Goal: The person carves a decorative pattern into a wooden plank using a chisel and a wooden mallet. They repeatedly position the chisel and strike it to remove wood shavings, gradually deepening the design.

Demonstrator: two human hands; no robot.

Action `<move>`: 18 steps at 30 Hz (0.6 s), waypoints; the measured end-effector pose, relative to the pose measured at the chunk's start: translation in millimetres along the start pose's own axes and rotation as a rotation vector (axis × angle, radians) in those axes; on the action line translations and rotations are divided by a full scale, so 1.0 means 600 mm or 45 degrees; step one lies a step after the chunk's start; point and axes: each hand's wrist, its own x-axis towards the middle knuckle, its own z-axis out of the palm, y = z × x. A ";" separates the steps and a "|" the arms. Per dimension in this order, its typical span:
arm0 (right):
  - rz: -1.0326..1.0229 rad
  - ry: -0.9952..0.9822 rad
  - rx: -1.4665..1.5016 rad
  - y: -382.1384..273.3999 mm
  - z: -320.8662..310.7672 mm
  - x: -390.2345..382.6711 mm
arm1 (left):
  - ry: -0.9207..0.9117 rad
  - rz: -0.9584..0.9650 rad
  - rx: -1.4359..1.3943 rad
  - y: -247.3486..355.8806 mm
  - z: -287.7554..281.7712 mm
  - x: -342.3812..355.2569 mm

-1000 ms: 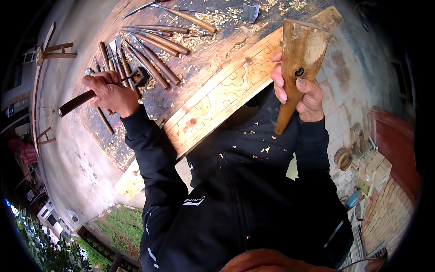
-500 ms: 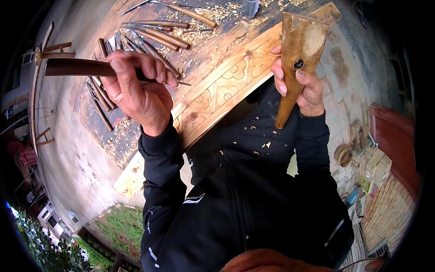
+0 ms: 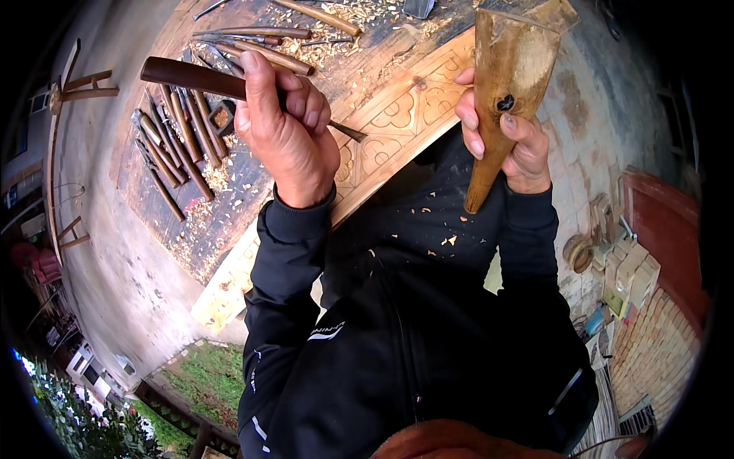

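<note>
My left hand (image 3: 287, 134) is closed round the dark wooden handle of a carving chisel (image 3: 191, 76). Its metal blade points right and down, with the tip over or on the carved board (image 3: 397, 122); whether it touches I cannot tell. That long pale board bears cut lines of flower-like shapes and runs slantwise along the table's near edge. On the right, my right hand (image 3: 512, 149) grips the narrow handle of a wooden mallet (image 3: 516, 69). The mallet's broad head is uppermost, above the board, and a dark knot marks its side.
Several chisels with wooden handles (image 3: 180, 141) lie on the worn table (image 3: 237, 206) among wood shavings (image 3: 390, 15). More tools (image 3: 267, 46) lie at the far side, near a small dark block (image 3: 419, 8). A wooden stand (image 3: 57, 96) is at far left; stacked blocks (image 3: 631, 271) sit at right.
My left hand has moved right with the chisel, bringing its blade over the carved board and uncovering tools on the table. My right hand and the mallet have barely moved.
</note>
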 end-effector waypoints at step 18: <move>0.000 0.010 -0.016 -0.001 0.002 0.001 | -0.045 -0.003 -0.023 -0.015 0.000 -0.002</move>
